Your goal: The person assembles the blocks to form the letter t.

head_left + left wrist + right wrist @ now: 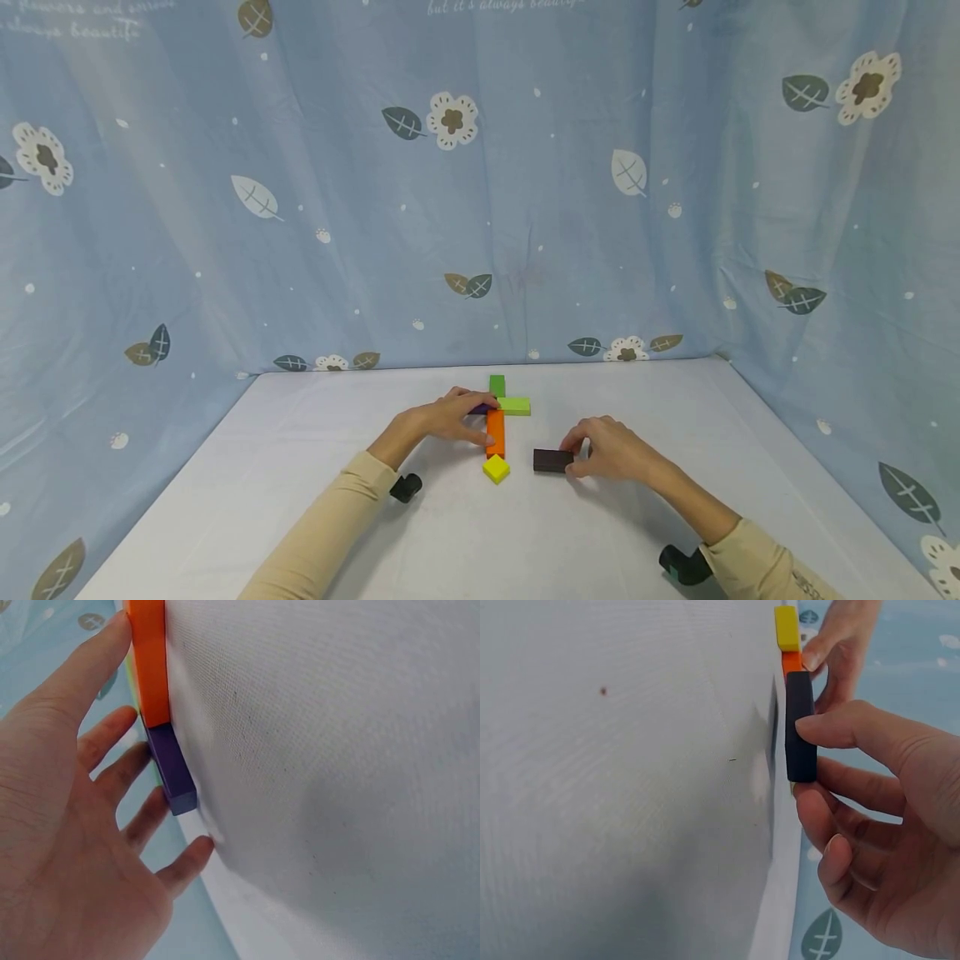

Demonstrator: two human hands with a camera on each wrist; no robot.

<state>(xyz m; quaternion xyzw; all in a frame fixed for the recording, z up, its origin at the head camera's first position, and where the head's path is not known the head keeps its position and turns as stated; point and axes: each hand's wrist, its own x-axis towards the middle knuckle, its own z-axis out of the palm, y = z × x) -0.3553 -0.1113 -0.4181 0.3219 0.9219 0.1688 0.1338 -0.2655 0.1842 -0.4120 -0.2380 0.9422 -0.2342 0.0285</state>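
Note:
My right hand (pixel 615 450) pinches a dark, nearly black rectangular block (pixel 552 461) by its right end, between thumb and fingers. In the right wrist view the thumb lies on the near face of this block (pixel 801 742). My left hand (pixel 452 415) lies beside a cross-like layout of blocks, its fingers loosely spread. Its thumb touches the side of the orange block (pixel 496 433), and the fingertips reach over the purple block (pixel 172 769), partly hidden in the head view. A light green block (pixel 514 407) extends right, a darker green block (pixel 497 385) lies behind.
A yellow block (pixel 496 468), turned cornerwise, lies at the near end of the orange one. The white-covered table (pixel 465 542) meets a blue patterned curtain (pixel 525 208) at its back edge. Black wrist devices (pixel 406 487) sit under both forearms.

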